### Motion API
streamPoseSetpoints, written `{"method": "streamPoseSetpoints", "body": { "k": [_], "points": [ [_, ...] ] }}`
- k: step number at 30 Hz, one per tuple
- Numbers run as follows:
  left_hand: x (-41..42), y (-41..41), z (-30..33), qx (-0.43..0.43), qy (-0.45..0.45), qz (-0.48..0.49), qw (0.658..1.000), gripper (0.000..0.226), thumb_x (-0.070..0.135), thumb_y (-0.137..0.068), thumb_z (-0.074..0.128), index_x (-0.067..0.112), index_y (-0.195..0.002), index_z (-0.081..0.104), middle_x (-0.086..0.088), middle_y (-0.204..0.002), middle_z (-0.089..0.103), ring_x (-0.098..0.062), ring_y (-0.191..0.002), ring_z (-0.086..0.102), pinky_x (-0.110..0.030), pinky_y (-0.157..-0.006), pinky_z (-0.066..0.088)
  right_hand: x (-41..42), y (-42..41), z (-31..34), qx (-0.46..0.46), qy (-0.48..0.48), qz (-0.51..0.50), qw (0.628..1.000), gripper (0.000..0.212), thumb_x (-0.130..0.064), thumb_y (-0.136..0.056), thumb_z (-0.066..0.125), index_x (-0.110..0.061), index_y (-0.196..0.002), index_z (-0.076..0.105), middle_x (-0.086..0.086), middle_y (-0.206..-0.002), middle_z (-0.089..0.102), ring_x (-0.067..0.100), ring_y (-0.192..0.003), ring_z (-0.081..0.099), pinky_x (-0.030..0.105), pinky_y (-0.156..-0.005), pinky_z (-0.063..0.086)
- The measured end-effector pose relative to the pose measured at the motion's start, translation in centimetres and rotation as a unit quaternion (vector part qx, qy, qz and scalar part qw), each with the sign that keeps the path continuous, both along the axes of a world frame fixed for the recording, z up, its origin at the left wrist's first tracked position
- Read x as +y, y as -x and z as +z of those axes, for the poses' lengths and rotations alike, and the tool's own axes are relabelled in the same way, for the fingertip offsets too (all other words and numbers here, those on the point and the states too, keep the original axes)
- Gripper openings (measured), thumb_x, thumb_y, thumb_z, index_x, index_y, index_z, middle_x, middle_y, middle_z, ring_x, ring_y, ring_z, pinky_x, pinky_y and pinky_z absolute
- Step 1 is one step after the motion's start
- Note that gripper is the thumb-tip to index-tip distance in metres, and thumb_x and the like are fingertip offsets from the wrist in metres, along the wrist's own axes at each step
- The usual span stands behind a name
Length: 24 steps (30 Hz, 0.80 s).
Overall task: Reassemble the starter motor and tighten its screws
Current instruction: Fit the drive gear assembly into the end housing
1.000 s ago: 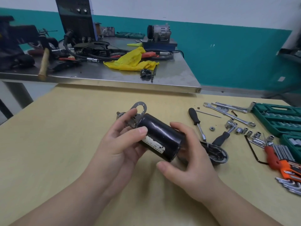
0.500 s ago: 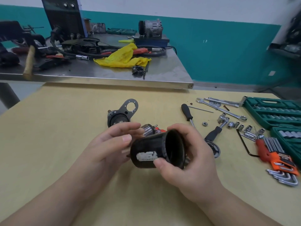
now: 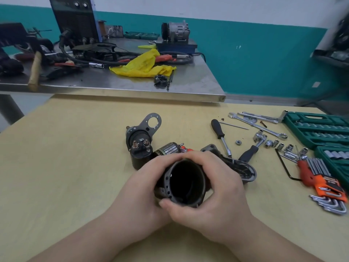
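Observation:
A black cylindrical motor housing (image 3: 186,184) is held above the wooden table (image 3: 75,157), its open end turned toward me. My left hand (image 3: 139,188) wraps its left side and my right hand (image 3: 221,188) wraps its right side, thumb at the bottom rim. Behind it on the table lie the solenoid with its grey mounting bracket (image 3: 140,140) and the copper-wound armature (image 3: 169,149). An end cover with wires (image 3: 245,170) lies just right of my right hand. A black-handled screwdriver (image 3: 220,134) rests further back.
A ratchet (image 3: 253,148), loose sockets (image 3: 283,147), wrenches (image 3: 258,126), a nut (image 3: 238,142) and orange-holdered hex keys (image 3: 324,184) lie at the right, beside green socket cases (image 3: 317,127). A steel bench (image 3: 170,91) with a yellow rag (image 3: 145,66) stands behind.
The housing has come off the rest of the starter and been turned so its open end faces me. The solenoid and armature now lie on the table. Both hands moved nearer to me.

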State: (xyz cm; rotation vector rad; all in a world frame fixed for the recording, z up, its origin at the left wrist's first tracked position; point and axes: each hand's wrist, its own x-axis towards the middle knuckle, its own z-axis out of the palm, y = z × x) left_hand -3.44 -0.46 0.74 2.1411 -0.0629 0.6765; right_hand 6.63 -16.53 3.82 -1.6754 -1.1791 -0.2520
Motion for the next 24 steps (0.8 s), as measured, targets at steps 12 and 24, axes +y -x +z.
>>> {"method": "streamPoseSetpoints", "body": {
  "k": [12, 24],
  "points": [
    [0.7, 0.0, 0.2, -0.102, 0.129, 0.129, 0.978, 0.066, 0.039, -0.064, 0.091, 0.043, -0.12, 0.057, 0.013, -0.117, 0.071, -0.01, -0.108, 0.072, -0.012, -0.086, 0.053, -0.2, -3.8, -1.2, -0.093, 0.141, -0.071, 0.983, 0.038, -0.024, -0.093, 0.075, -0.02, -0.13, 0.068, -0.011, -0.123, 0.063, 0.013, -0.117, 0.06, 0.027, -0.099, 0.047],
    [1.0, -0.3, -0.4, -0.184, 0.101, 0.16, 0.965, 0.07, 0.022, -0.073, 0.094, 0.034, -0.131, 0.057, 0.012, -0.127, 0.067, -0.02, -0.115, 0.07, -0.019, -0.092, 0.055, 0.2, -7.1, -2.4, -0.058, 0.279, -0.088, 0.954, 0.047, 0.01, -0.094, 0.057, -0.019, -0.129, 0.072, -0.007, -0.12, 0.068, 0.02, -0.118, 0.055, 0.028, -0.1, 0.041]
  ]
}}
